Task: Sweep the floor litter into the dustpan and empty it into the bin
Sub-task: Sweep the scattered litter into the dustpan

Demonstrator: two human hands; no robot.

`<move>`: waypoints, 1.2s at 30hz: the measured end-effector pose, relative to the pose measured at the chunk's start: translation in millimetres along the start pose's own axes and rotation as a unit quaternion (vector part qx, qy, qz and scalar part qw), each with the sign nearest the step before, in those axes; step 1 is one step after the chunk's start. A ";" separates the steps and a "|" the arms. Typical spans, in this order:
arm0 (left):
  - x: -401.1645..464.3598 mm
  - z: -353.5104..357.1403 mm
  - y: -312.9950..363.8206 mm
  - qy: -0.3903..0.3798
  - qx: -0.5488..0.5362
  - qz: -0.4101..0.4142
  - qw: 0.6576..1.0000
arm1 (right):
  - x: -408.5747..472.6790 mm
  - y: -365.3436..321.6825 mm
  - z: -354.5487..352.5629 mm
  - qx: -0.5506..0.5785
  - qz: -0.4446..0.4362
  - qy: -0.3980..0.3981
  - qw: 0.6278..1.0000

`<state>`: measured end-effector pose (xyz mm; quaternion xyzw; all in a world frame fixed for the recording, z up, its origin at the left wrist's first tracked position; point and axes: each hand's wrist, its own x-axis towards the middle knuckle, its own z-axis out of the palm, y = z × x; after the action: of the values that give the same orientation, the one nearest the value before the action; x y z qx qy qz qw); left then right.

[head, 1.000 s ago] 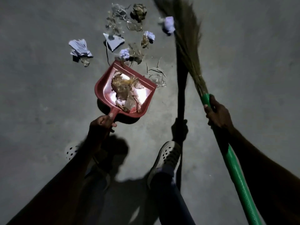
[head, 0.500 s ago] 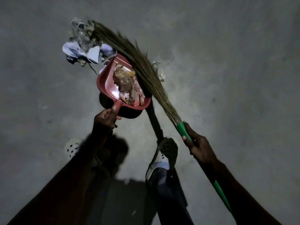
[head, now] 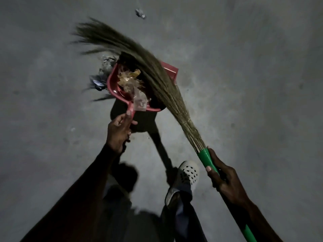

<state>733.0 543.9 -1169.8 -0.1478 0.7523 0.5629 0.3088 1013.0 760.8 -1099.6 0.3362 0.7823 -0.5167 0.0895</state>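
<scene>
While the left hand (head: pixel 120 131) stays clamped on the handle of the red dustpan (head: pixel 113 84), fingers wrapped tight, the right hand (head: pixel 225 184) grips the broom (head: pixel 157 75) at its green collar. Bristles now lie across the pan, drawn in from the far side a second ago. Most litter (head: pixel 132 84) sits inside the pan; a few scraps (head: pixel 103 74) are bunched against its left wall, outside. One stray piece (head: pixel 140 13) lies well apart, farther off. Another pass looks needed. Floor (head: pixel 244 84): bare grey concrete, dim light, hard shadows. No bin in view.

White perforated clog (head: pixel 185 179), dark trousers (head: pixel 183 222), bare forearms
</scene>
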 end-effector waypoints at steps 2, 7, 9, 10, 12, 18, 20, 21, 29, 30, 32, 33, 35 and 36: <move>1.8 -4.1 3.5 0.001 -0.003 0.005 1.000 | 0.8 -4.8 -5.6 0.012 -0.014 0.023 1.000; -2.1 -12.2 0.6 -0.007 -0.007 0.019 1.000 | 18.0 -22.2 -20.2 0.029 -0.021 0.075 0.997; -5.5 -14.3 -3.5 -0.001 -0.002 0.015 1.000 | 28.5 -25.0 -25.3 0.030 -0.017 0.092 0.995; -7.5 -15.3 -6.0 0.004 0.000 0.014 1.000 | 33.9 -25.8 -26.9 0.030 -0.013 0.098 0.995; -10.6 -18.6 -12.4 0.016 0.003 0.013 1.000 | 45.1 -25.0 -28.1 0.026 -0.002 0.102 0.994; -13.8 -39.1 -48.6 0.045 0.000 -0.020 0.999 | 70.5 0.4 -13.9 -0.020 0.071 0.104 0.992; -14.9 -47.6 -65.9 0.061 0.012 -0.018 0.998 | 75.3 15.5 -7.3 -0.035 0.098 0.103 0.989; -15.3 -52.0 -74.9 0.066 0.022 -0.014 0.997 | 77.0 23.7 -4.8 -0.043 0.110 0.103 0.988; 8.7 -62.1 -137.0 0.050 0.067 -0.041 0.996 | 83.2 79.1 12.3 -0.047 0.179 0.085 0.979; 12.8 -59.2 -141.6 0.047 0.066 -0.043 0.996 | 83.0 83.3 16.7 -0.043 0.181 0.075 0.980; 20.4 -52.2 -149.4 0.043 0.059 -0.047 0.996 | 83.0 88.1 25.8 -0.035 0.179 0.056 0.982; 23.0 -49.1 -151.2 0.043 0.057 -0.049 0.996 | 83.7 88.8 30.3 -0.032 0.176 0.048 0.983; 27.4 -42.9 -154.5 0.041 0.056 -0.048 0.996 | 85.1 89.6 39.1 -0.028 0.169 0.031 0.985; 29.6 -40.0 -155.4 0.039 0.052 -0.044 0.997 | 85.9 89.9 42.8 -0.023 0.168 0.023 0.985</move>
<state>787.0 460.0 -1298.9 -0.1865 0.7850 0.5025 0.3107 994.6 782.5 -1228.0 0.4720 0.7283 -0.4688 0.1646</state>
